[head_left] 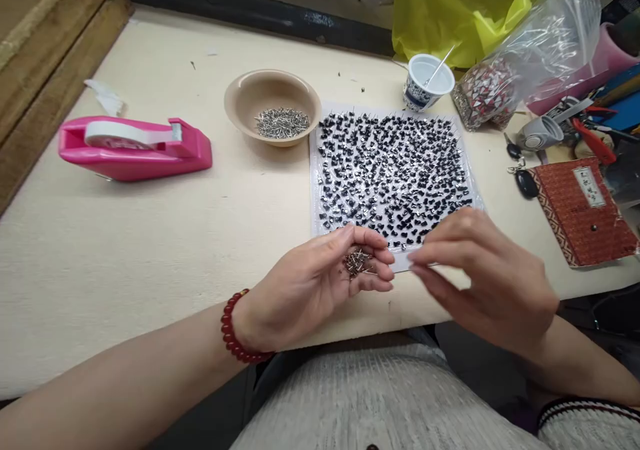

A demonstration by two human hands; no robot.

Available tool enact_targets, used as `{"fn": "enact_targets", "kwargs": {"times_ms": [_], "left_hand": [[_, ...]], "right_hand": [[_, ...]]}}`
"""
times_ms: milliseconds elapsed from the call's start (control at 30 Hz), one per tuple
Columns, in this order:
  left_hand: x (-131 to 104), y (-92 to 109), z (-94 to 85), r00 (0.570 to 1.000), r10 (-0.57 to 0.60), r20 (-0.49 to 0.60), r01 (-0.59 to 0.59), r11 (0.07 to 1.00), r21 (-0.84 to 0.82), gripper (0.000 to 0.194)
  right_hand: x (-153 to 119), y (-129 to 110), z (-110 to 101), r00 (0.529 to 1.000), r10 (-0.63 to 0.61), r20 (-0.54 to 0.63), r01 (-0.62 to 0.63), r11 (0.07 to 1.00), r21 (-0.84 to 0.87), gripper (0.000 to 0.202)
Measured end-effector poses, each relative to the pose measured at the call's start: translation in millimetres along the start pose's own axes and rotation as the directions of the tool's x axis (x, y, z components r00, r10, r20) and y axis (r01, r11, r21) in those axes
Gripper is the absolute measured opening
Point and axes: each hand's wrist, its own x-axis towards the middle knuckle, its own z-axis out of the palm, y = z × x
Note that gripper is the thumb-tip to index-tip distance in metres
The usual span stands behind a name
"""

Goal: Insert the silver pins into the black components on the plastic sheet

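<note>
My left hand (320,273), palm up with curled fingers, cups a small heap of metal pins (359,263). To its right, my right hand (480,273) is closed in a pinch, thumb against fingertips; what is between them, if anything, is too small and blurred to make out. Just beyond both hands lies a white sheet (316,190) under clear plastic, covered with small black pieces (390,170), many with a thin pin sticking out. Left of the sheet, a tan bowl (240,107) holds a pile of similar metal pins (283,123).
A pink tape dispenser (150,163) stands on the left. Behind the sheet is a white cup (415,90) with a thin stick. A clear bag of small pieces (487,93), a yellow plastic bag (440,17), keys (514,149) and a red-brown pouch (580,217) crowd the right.
</note>
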Motion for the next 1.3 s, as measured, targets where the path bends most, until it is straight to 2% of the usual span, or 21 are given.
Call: {"fn": "enact_targets", "kwargs": {"times_ms": [100, 200, 300, 400, 567, 733, 800, 900, 1067, 1167, 1300], "left_hand": [[0, -3, -1.1, 1.000, -0.001, 0.028, 0.003, 0.999, -0.052, 0.040], [1, -6, -2.6, 0.997, -0.028, 0.075, 0.032, 0.998, -0.063, 0.048], [1, -9, -4.4, 0.995, -0.054, 0.089, 0.059, 0.996, -0.059, 0.048], [1, -12, -5.3, 0.994, -0.063, 0.087, 0.068, 0.996, -0.055, 0.045], [-1, -14, -5.3, 0.991, -0.104, 0.090, 0.107, 0.994, -0.031, 0.045], [-3, -19, -5.0, 0.983, -0.166, 0.079, 0.168, 0.986, -0.015, 0.030], [-4, -21, -4.6, 0.974, -0.201, 0.105, 0.205, 0.978, -0.030, 0.026], [-4, -22, -3.9, 0.962, -0.241, 0.130, 0.246, 0.969, -0.020, 0.022], [-4, -20, -2.2, 0.980, -0.193, 0.040, 0.181, 0.963, 0.199, 0.012], [-4, -17, -0.9, 0.984, -0.179, 0.015, 0.166, 0.937, 0.306, 0.016], [-5, -15, 0.2, 0.982, -0.186, 0.018, 0.167, 0.918, 0.359, 0.022]], "right_hand": [[-2, -16, 9, 0.996, -0.077, 0.035, 0.080, 0.993, -0.090, 0.006], [-4, -19, 21, 0.994, -0.084, 0.065, 0.097, 0.968, -0.233, 0.003], [-6, -18, 26, 0.987, -0.095, 0.132, 0.129, 0.951, -0.282, 0.005], [-7, -18, 23, 0.982, -0.082, 0.172, 0.125, 0.957, -0.262, 0.006], [-7, -14, 14, 0.959, -0.048, 0.278, 0.083, 0.990, -0.117, 0.010], [-9, -13, 12, 0.929, -0.085, 0.361, 0.128, 0.987, -0.096, 0.016], [-10, -14, 12, 0.947, -0.079, 0.312, 0.083, 0.997, -0.001, 0.014], [-12, -15, 12, 0.988, -0.016, 0.156, -0.002, 0.993, 0.117, 0.008], [-20, -15, 16, 0.997, 0.065, 0.033, -0.070, 0.980, 0.187, 0.009], [-23, -14, 18, 0.995, 0.103, 0.007, -0.102, 0.969, 0.225, 0.009], [-23, -13, 17, 0.986, 0.147, 0.076, -0.163, 0.944, 0.287, 0.007]]}}
